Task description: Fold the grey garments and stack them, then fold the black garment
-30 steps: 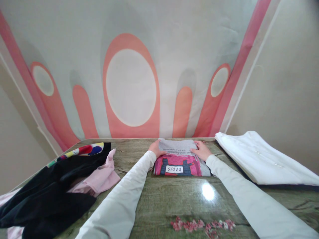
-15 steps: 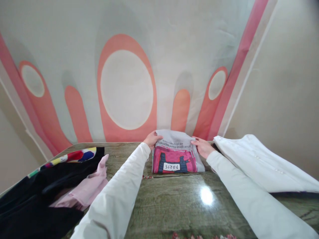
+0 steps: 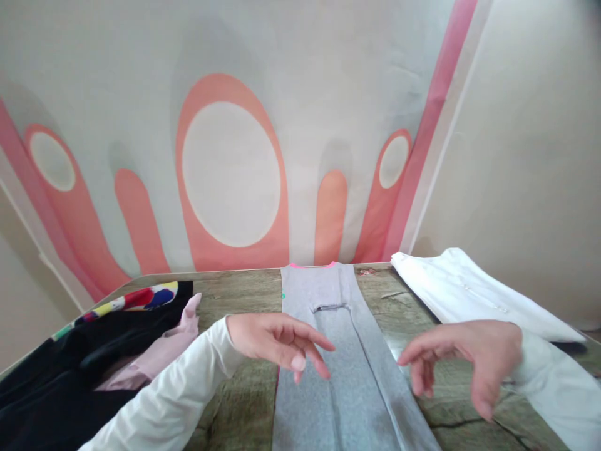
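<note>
Folded garment [image 3: 342, 363]: lay lengthwise along the middle of the table [image 3: 235, 294], reaching its far edge. Clothes heap [image 3: 94, 351]: on the table's left part. Folded shirt [image 3: 469, 291]: on the table's right part, toward the far corner. Left hand [image 3: 277, 341] and right hand [image 3: 462, 357]: above the garment's two sides. Patterned wall hanging [image 3: 235, 175]: behind the table.

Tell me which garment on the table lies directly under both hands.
The grey garment, spread long down the table's middle; the white one lies right, the black and pink ones lie left.
</note>
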{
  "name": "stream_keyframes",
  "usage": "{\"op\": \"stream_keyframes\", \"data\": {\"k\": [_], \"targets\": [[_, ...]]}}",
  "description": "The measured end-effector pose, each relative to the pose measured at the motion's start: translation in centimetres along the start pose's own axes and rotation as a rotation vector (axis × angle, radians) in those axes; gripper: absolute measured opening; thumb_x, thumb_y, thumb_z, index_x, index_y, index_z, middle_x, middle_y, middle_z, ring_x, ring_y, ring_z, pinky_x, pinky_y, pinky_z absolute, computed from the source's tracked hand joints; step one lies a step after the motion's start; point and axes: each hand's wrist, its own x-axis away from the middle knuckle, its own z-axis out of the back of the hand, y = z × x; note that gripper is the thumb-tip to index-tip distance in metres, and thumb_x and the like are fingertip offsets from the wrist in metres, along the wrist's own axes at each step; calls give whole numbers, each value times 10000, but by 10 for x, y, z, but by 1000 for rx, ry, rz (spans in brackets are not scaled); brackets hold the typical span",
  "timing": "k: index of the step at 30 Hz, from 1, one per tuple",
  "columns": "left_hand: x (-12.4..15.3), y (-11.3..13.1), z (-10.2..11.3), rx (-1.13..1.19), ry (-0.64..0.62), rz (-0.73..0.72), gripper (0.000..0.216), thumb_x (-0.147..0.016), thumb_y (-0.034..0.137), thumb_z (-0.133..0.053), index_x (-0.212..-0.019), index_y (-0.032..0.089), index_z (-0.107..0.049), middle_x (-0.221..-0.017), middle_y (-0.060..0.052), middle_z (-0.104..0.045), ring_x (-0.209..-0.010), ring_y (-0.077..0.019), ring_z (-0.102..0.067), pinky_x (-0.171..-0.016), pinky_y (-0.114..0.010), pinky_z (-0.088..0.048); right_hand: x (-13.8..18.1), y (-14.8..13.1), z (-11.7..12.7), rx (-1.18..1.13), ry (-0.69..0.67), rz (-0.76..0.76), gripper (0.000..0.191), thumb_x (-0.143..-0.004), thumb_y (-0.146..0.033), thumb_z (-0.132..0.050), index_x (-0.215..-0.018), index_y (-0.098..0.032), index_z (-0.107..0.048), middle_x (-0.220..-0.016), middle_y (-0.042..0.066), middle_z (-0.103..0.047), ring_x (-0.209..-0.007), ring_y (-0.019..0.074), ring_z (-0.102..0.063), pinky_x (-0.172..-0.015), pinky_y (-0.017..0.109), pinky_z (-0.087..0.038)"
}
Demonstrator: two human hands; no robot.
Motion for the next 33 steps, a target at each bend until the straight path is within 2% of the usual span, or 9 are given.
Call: {"op": "stream_keyframes", "data": {"k": [5,8,11,13,17,21,26,30,33], "targets": [[-48,-44,8,-512,518,-48,431,-754,364,-551,-1148,191,-522,-1121,-88,-568,-956,-208,-542,-805,-325,-428,-43,32,21,127,306,68,567,-616,-266,-695,-1149,-159,-534,-1003,107,-624,-875,201,-597,-760,318,-470],[-82,-64,23,-807,725,-107,468,-707,311,-596,-1138,145,-520,-1145,-113,-538,-1057,-239,-478,-924,-355,-350,-85,51,41,315,577,108,385,-652,-264,-643,-1022,-161,-612,-933,79,-638,-828,193,-591,-723,306,-472],[-111,-77,39,-914,881,-86,462,-683,315,-614,-1094,119,-534,-1088,-126,-549,-1037,-247,-484,-922,-355,-351,-130,61,51,591,832,92,237,-658,-222,-614,-883,-150,-640,-803,56,-621,-717,173,-573,-680,302,-451],[-124,-83,49,-936,948,-52,388,-671,302,-616,-1014,126,-569,-1008,-113,-565,-963,-235,-518,-861,-337,-392,-153,66,52,703,908,105,184,-653,-194,-611,-828,-143,-629,-795,54,-588,-714,164,-555,-687,291,-437],[-133,-92,66,-908,929,13,93,-658,213,-570,-723,148,-586,-718,-38,-571,-722,-182,-549,-695,-297,-436,-177,79,46,780,1036,170,150,-689,-187,-585,-834,-149,-574,-823,49,-534,-746,154,-524,-704,282,-423],[-117,-90,81,-579,1123,-39,65,-675,212,-508,-701,154,-520,-610,17,-518,-598,-138,-523,-599,-273,-441,-178,88,44,772,1111,198,212,-728,-231,-574,-918,-159,-515,-866,49,-523,-756,151,-509,-700,286,-421],[-56,-92,93,-8,1352,-179,219,-686,320,-507,-812,142,-518,-674,17,-542,-638,-139,-549,-553,-246,-461,-176,85,45,885,1042,221,110,-770,-257,-556,-835,-169,-560,-854,55,-534,-816,168,-504,-747,305,-410],[1,-118,91,-77,1550,-57,280,-613,399,-584,-706,146,-510,-594,33,-512,-613,-150,-527,-562,-264,-451,-176,80,45,964,995,252,110,-806,-258,-519,-809,-187,-603,-856,53,-556,-859,174,-503,-780,312,-405],[27,-134,87,-221,1675,23,330,-561,391,-619,-750,154,-489,-666,23,-503,-635,-157,-521,-604,-301,-459,-175,79,44,971,1000,250,127,-818,-251,-501,-808,-196,-615,-854,49,-572,-872,175,-503,-780,313,-409]]}}
